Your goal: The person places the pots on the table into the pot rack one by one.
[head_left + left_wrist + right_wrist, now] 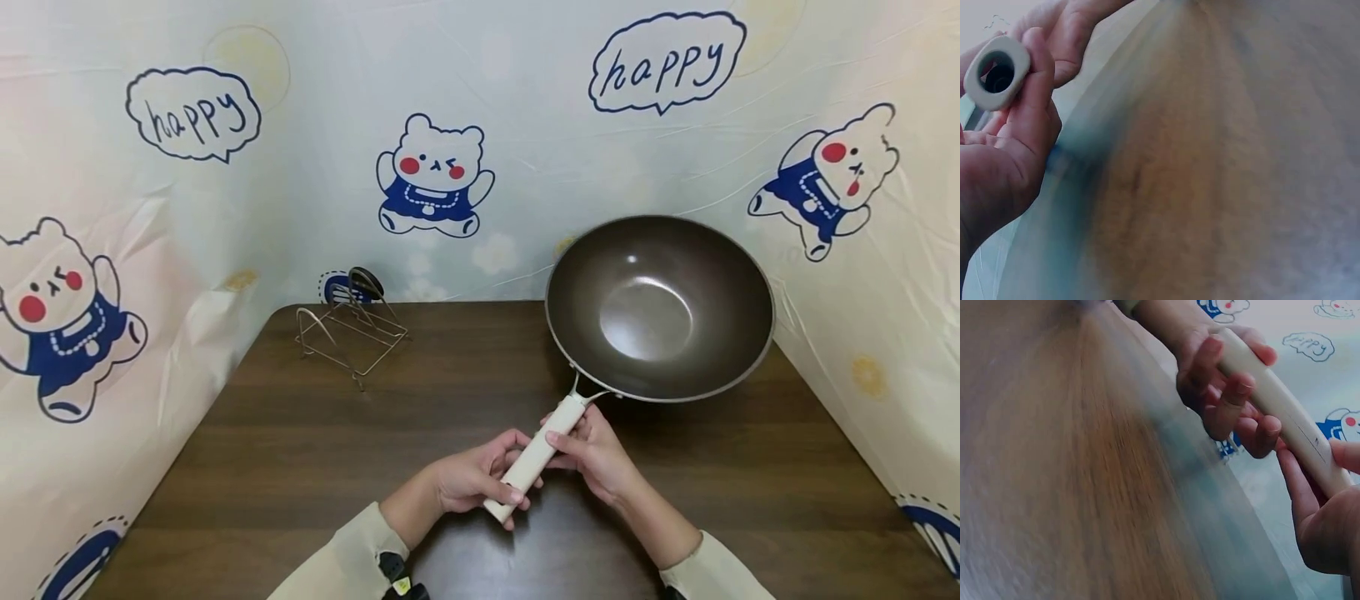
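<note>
A dark brown wok (660,308) is tilted with its inside facing me, at the right in the head view. Its cream handle (536,450) slants down toward the lower left. Near the handle's free end, my left hand (476,477) grips it, thumb across the top. My right hand (596,454) holds the handle closer to the pan, thumb on top and fingers beneath. A round hole shows in the handle's end (1021,65) in the left wrist view. In the right wrist view, the left hand's fingers (1235,394) curl below the handle.
On the dark wooden table (225,492), a wire rack (367,333) stands at the back left. Behind and beside the table hangs a pale cloth (525,100) printed with bears and the word "happy".
</note>
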`<state>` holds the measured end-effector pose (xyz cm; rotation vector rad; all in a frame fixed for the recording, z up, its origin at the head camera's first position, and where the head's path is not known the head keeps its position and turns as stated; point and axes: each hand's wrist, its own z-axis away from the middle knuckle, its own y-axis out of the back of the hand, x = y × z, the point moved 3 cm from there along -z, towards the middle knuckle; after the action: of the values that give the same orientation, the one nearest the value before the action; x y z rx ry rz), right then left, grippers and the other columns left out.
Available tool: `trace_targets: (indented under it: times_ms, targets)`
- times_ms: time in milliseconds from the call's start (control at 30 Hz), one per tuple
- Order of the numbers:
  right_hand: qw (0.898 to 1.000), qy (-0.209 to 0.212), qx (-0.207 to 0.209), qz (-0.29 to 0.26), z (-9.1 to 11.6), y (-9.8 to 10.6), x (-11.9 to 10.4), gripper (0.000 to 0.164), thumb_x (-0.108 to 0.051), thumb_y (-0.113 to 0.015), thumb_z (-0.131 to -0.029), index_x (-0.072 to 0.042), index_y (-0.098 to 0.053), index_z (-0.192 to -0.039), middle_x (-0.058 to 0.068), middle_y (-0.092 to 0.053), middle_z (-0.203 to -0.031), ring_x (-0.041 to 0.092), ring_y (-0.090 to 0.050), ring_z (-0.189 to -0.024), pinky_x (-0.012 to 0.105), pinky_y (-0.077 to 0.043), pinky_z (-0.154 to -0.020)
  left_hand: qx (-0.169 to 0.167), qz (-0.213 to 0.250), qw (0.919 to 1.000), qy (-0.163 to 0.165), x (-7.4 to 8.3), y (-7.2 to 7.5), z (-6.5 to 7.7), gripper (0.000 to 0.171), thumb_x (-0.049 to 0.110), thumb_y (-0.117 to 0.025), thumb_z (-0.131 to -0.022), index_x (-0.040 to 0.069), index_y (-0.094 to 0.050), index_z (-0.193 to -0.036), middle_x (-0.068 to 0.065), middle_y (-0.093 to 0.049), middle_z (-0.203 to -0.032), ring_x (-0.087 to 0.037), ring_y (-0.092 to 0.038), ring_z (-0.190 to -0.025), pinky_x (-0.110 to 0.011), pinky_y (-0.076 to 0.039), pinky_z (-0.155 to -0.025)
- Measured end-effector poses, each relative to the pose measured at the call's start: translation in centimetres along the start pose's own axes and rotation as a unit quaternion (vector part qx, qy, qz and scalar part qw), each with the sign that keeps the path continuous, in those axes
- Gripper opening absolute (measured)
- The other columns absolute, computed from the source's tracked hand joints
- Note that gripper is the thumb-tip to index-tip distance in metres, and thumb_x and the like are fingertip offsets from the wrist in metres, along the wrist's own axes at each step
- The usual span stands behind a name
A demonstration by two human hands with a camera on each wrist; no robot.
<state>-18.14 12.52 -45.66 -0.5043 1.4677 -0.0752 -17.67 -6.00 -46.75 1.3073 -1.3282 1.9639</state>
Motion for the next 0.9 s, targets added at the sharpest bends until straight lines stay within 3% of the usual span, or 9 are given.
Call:
trace_targets:
  times_ms: [133, 367, 500, 633, 733, 900]
  targets:
    - [0.999, 0.029, -0.022, 0.038, -0.2, 0.4, -0.2, 0.051, 0.012, -0.062, -0.085, 0.006, -0.028, -0.123, 0.018, -0.059, -0.109, 0.018, -0.064, -0.088, 0.038, -0.058, -0.070, 0.004, -0.005, 1.0000, 0.000, -0.3, -0.3, 0.0, 0.063, -0.013, -0.063, -0.086, 0.012, -0.031, -0.133, -0.011, -0.054, -0.120, -0.023, -0.065, -0.092, -0.043, -0.058, -0.069]
    - [0.994, 0.047, -0.052, 0.084, -0.2, 0.7, -0.8, 0.056, 0.010, -0.067, -0.084, 0.011, -0.027, -0.123, 0.019, -0.060, -0.106, 0.019, -0.064, -0.089, 0.034, -0.058, -0.068, -0.019, -0.016, 0.9997, 0.004, -0.6, -0.9, 0.6, 0.090, -0.029, -0.057, -0.078, 0.013, -0.020, -0.148, -0.024, -0.049, -0.134, -0.031, -0.066, -0.100, -0.048, -0.057, -0.073]
    - [0.991, 0.052, -0.053, 0.108, -0.2, 0.4, -1.2, 0.064, 0.009, -0.069, -0.083, 0.010, -0.023, -0.126, 0.017, -0.063, -0.104, 0.019, -0.065, -0.086, 0.032, -0.057, -0.065, 0.016, -0.010, 0.9998, 0.002, -0.9, -1.5, 0.7, 0.093, -0.030, -0.058, -0.076, 0.015, -0.021, -0.148, -0.024, -0.051, -0.131, -0.035, -0.065, -0.102, -0.050, -0.057, -0.073]
    - [0.988, 0.050, -0.043, 0.139, -0.2, 0.2, -1.4, 0.072, 0.010, -0.072, -0.080, 0.005, -0.022, -0.132, 0.026, -0.064, -0.106, 0.019, -0.067, -0.084, 0.029, -0.056, -0.064, 0.049, -0.008, 0.9987, -0.008, -1.4, -2.1, 0.7, 0.092, -0.030, -0.059, -0.074, 0.016, -0.022, -0.145, -0.023, -0.052, -0.127, -0.040, -0.064, -0.102, -0.049, -0.057, -0.071]
    - [0.985, 0.049, -0.052, 0.157, -0.2, 0.1, -1.1, 0.073, 0.011, -0.072, -0.079, 0.004, -0.023, -0.133, 0.037, -0.058, -0.110, 0.020, -0.067, -0.087, 0.028, -0.056, -0.069, 0.061, -0.012, 0.9980, -0.015, -2.1, -2.2, 0.7, 0.093, -0.031, -0.060, -0.073, 0.016, -0.022, -0.142, -0.024, -0.051, -0.127, -0.043, -0.063, -0.102, -0.048, -0.058, -0.069]
    - [0.979, 0.064, -0.079, 0.177, -0.3, -0.3, -1.2, 0.073, 0.010, -0.072, -0.080, 0.003, -0.023, -0.134, 0.042, -0.054, -0.111, 0.022, -0.065, -0.093, 0.030, -0.055, -0.077, 0.069, -0.037, 0.9962, -0.038, -2.7, -2.0, 0.6, 0.094, -0.029, -0.064, -0.070, 0.018, -0.021, -0.139, -0.023, -0.052, -0.124, -0.044, -0.064, -0.100, -0.050, -0.057, -0.070]
